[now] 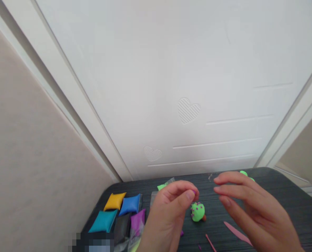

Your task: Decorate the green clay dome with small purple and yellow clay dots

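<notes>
My left hand [169, 213] is closed in a pinch, thumb against the fingertips, with a tiny bit of purple clay [194, 191] showing between them. To its right, my right hand [256, 206] hovers with fingers apart and nothing in them. Between and below the hands, a small green clay tree [198, 212] lies on the dark table, dotted with purple bits and with a brown trunk [204, 218]. A pink plastic knife [237, 231] lies partly under my right hand. Nearer the front is a thin pink stick tool [210, 242].
Left on the table [282, 199] are yellow [115, 201], blue [130, 204], teal [103, 220], black [122, 225] and purple [137, 222] clay packets. A green packet [161, 187] lies behind my left hand. Green pieces [243, 173] sit at the back right. A white panel [156, 87] rises behind.
</notes>
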Motion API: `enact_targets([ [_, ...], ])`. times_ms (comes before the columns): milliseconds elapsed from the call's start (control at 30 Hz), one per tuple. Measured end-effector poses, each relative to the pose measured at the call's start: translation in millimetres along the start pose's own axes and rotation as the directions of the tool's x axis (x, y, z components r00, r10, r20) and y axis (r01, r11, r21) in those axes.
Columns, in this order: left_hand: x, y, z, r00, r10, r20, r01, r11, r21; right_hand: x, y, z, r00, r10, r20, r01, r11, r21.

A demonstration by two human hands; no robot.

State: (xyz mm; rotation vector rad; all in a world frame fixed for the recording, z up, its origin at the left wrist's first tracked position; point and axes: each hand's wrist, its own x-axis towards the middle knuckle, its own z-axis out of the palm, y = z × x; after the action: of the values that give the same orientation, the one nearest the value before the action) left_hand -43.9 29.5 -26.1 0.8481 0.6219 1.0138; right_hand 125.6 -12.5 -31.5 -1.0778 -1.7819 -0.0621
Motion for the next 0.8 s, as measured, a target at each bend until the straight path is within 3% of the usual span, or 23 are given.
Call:
enact_targets([
  [233,-3.8,-2.2,0.2,0.994,-0.05,0.1,0.054,0.998,-0.036,-0.8,-5.7,-1.3,1.0,0.009,0.014,-0.01,0.999,0.044],
  [400,-5.9,-1.0,1.0,0.99,-0.083,0.113,0.09,0.994,-0.063,0.8,-6.9,-0.4,0.999,-0.006,0.033,0.004,0.997,0.072],
  [800,-5.5,-2.6,0.7,0.988,-0.021,0.154,0.036,0.995,-0.097,-0.6,-7.7,0.0,0.999,0.032,0.03,-0.036,0.992,0.123],
])
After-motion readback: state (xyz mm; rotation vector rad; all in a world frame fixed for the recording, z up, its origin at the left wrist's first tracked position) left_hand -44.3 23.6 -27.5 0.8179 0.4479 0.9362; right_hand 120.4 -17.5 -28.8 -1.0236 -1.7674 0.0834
